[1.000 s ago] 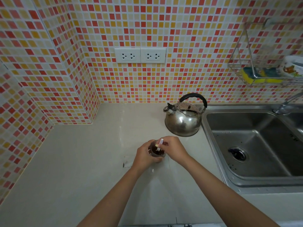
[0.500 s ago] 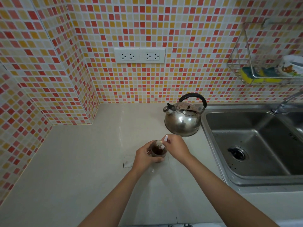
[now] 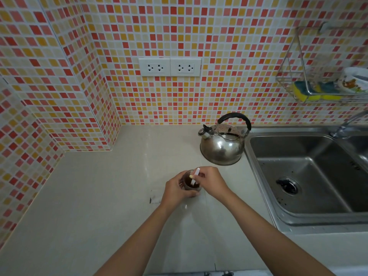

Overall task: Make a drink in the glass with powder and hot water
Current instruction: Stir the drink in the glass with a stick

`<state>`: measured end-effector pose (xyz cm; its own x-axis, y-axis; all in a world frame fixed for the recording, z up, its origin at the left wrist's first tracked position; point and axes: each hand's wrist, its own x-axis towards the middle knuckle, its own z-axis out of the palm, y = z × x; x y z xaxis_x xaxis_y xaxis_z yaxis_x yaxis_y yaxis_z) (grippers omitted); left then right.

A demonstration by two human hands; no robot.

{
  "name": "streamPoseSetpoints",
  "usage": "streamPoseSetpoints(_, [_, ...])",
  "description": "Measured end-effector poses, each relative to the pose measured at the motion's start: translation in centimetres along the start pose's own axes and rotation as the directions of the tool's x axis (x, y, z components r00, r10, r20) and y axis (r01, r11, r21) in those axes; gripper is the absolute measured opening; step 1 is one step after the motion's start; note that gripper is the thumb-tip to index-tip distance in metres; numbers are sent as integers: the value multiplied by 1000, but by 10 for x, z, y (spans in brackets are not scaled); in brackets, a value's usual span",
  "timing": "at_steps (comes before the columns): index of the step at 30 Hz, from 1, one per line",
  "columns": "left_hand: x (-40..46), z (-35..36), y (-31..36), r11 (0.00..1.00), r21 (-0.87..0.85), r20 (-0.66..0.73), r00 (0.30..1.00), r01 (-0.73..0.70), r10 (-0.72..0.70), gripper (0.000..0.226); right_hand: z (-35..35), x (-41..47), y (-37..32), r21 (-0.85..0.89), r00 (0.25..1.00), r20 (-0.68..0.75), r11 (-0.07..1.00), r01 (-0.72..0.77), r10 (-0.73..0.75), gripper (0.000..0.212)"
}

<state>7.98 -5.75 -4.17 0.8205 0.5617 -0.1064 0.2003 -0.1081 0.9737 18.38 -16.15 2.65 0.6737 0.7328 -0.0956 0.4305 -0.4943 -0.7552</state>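
Note:
A small glass [image 3: 190,184] of dark brown liquid stands on the pale countertop [image 3: 103,196]. My left hand [image 3: 176,191] wraps around its left side. My right hand [image 3: 212,182] pinches a thin white stirrer [image 3: 194,176] that dips at a slant into the drink. A steel kettle [image 3: 222,145] with a black handle sits behind the glass, next to the sink. A small torn packet [image 3: 155,197] lies flat on the counter just left of my left hand.
A steel sink [image 3: 310,176] takes up the right side, with a tap [image 3: 347,124] at its back. A wire rack [image 3: 318,84] holding sponges hangs on the tiled wall. Two wall sockets [image 3: 169,67] sit above the counter.
My right hand has moved the stirrer from the far rim back over the middle of the glass. My left hand stays on the glass.

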Motion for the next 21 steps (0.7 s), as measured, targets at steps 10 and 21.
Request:
streamPoseSetpoints(10, [0, 0, 0, 1000, 20, -2, 1000, 6, -6, 74, 5, 2, -2, -22, 999, -24, 999, -26, 25, 19])
streamPoseSetpoints(21, [-1, -1, 3, 1000, 16, 10, 1000, -1, 1, 74, 3, 0, 3, -10, 999, -45, 1000, -14, 14, 21])
